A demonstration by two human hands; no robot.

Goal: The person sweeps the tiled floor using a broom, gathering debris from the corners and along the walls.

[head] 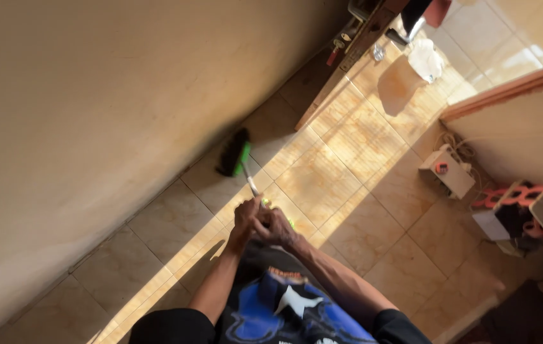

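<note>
The wall (80, 127) is bounding the left. The broom (235, 155) is resting on the floor (348, 191) against it. Left hand (246, 216) and right hand (276, 227) are both gripping its handle. Door (341, 64), bucket (426, 59) and box (448, 171) are standing farther right.

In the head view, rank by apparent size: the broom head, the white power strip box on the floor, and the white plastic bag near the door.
1. Broom head and white power strip box: look about alike, so no ranking between them.
2. White plastic bag: looks smallest, though it lies farthest from the camera, so this is unsure.
</note>
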